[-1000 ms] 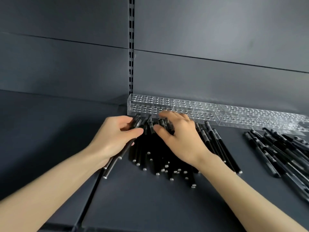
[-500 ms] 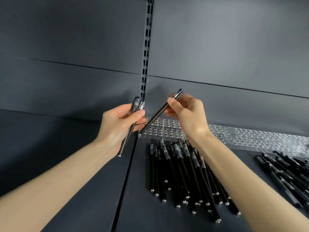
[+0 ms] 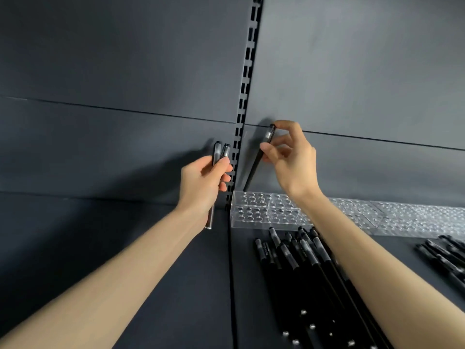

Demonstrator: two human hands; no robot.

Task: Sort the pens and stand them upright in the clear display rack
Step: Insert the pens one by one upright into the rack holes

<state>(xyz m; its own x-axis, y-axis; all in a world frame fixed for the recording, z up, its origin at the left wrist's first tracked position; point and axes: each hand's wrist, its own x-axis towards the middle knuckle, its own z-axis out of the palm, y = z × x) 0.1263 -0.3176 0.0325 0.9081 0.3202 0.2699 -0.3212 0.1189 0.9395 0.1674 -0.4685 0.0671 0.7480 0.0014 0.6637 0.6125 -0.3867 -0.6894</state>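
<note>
1. I can read no text, brand, number or sign anywhere in my view.
2. The pens [image 3: 305, 248] lying on the shelf [image 3: 176, 285] are too small and blurred for me to make out any print on their barrels.

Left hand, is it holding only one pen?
No, the left hand grips two pens, their capped tops showing side by side above it.

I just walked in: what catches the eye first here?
The right hand pinches one black pen, tilted, its lower end near the far-left corner of the clear rack. The left hand grips two more pens upright. A heap of black pens lies in front of the rack.
</note>
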